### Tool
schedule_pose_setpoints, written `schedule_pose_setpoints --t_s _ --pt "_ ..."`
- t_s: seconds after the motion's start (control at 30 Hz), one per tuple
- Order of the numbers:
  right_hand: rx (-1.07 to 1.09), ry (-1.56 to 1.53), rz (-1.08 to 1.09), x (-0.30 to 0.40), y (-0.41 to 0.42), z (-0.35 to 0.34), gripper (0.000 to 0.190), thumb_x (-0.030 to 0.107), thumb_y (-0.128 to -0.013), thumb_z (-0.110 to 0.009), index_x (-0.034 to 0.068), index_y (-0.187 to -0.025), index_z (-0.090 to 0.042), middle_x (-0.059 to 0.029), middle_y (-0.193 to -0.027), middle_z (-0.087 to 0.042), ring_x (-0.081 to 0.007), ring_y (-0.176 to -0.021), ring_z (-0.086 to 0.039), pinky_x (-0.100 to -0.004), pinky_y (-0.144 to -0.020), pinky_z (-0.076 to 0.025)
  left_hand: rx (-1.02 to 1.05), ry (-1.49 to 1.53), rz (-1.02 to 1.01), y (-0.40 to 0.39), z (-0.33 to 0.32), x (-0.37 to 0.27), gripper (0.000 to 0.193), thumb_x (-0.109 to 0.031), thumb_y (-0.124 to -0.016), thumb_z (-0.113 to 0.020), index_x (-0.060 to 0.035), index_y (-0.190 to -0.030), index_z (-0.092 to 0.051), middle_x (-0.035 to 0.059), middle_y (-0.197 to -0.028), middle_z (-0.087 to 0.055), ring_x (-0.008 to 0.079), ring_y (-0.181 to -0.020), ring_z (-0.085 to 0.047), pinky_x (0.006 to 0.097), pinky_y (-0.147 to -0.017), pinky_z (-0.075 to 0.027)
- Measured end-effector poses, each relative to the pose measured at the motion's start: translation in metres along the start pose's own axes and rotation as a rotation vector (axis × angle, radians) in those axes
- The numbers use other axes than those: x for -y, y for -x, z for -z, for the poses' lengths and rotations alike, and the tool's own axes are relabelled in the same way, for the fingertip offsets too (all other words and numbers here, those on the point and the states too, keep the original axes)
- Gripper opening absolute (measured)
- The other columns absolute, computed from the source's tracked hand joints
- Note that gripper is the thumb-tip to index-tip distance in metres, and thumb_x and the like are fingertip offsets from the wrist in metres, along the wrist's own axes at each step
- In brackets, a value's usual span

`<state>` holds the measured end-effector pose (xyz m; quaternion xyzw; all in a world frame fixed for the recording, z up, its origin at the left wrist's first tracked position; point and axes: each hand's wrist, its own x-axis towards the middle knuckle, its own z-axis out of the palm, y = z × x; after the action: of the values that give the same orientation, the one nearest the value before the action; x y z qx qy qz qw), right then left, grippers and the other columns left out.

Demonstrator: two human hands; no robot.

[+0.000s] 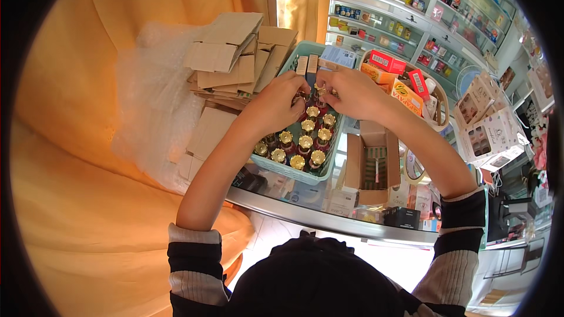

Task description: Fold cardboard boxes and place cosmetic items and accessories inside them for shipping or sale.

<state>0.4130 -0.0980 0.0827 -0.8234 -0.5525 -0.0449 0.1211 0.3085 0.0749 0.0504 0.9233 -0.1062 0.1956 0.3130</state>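
A green plastic basket [288, 171] stands before me on a glass display counter. Several small bottles with gold crown-like caps [307, 141] fill its near half, upright and close together. Over the basket's middle, my left hand [288, 94] has its fingers on a gold-capped bottle, partly hidden by them. Beside it, my right hand [337, 90] grips another such bottle [321, 105] by its cap. Behind my hands, a light blue box [337, 57] and narrow cartons [307, 65] sit at the basket's far end.
Flattened cardboard [229, 64] and bubble wrap [152, 110] lie left. An opened carton [374, 167] and a tape roll [413, 166] are right of the basket. A second basket [442, 119] holds soap boxes. Packaged false nails [480, 138] stand farther right; glass shelves rise behind.
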Motion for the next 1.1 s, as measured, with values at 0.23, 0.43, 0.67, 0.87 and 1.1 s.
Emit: schedule_pose_setpoints --t_s 0.23,0.43,0.67,0.87,1.1 --pt "0.071 -0.031 0.011 -0.003 -0.003 0.004 0.017 0.016 -0.079 -0.066 0.006 -0.091 -0.059 -0.0138 -0.081 -0.065 -0.0319 -0.087 -0.063 -0.0449 -0.073 -0.049 0.062 -0.041 -0.028 0.0 0.002 -0.001 0.021 0.001 -0.074 -0.063 0.0018 -0.095 -0.06 0.0157 -0.096 -0.057 0.0312 -0.092 -0.061 0.0371 -0.082 -0.049" --pt "0.11 -0.02 0.033 0.003 -0.002 0.007 0.019 0.015 -0.077 -0.07 0.006 -0.092 -0.063 -0.0119 -0.084 -0.066 -0.0311 -0.087 -0.064 -0.0422 -0.076 -0.05 0.132 -0.086 -0.066 0.003 0.005 -0.005 0.024 -0.006 -0.072 -0.068 -0.002 -0.096 -0.065 0.0132 -0.1 -0.056 0.03 -0.096 -0.059 0.0378 -0.086 -0.047" --pt "0.233 -0.149 -0.06 0.005 -0.007 0.008 0.015 0.002 -0.077 -0.066 0.002 -0.092 -0.065 -0.0155 -0.085 -0.066 -0.0292 -0.08 -0.065 -0.0368 -0.072 -0.051 0.169 -0.144 -0.085 0.002 0.004 -0.003 0.022 -0.019 -0.082 -0.07 -0.0026 -0.096 -0.066 0.0112 -0.101 -0.057 0.0292 -0.097 -0.057 0.0383 -0.086 -0.045" --pt "0.034 -0.24 0.058 -0.012 -0.004 0.018 0.014 -0.003 -0.079 -0.061 -0.001 -0.093 -0.064 -0.0148 -0.083 -0.065 -0.0245 -0.077 -0.064 -0.0348 -0.07 -0.05 0.037 -0.046 -0.028 -0.001 -0.001 -0.001 0.021 -0.018 -0.09 -0.06 0.0015 -0.096 -0.06 0.0174 -0.094 -0.061 0.0344 -0.091 -0.059 0.0428 -0.081 -0.046" --pt "0.01 -0.403 -0.017 -0.009 0.003 0.027 0.018 -0.005 -0.083 -0.058 0.0 -0.099 -0.065 -0.0092 -0.085 -0.065 -0.013 -0.078 -0.06 -0.0275 -0.071 -0.049 0.039 0.136 0.083 -0.003 0.003 -0.009 0.023 -0.018 -0.095 -0.053 0.0036 -0.102 -0.057 0.0193 -0.082 -0.063 0.0342 -0.076 -0.06 0.0391 -0.07 -0.047"
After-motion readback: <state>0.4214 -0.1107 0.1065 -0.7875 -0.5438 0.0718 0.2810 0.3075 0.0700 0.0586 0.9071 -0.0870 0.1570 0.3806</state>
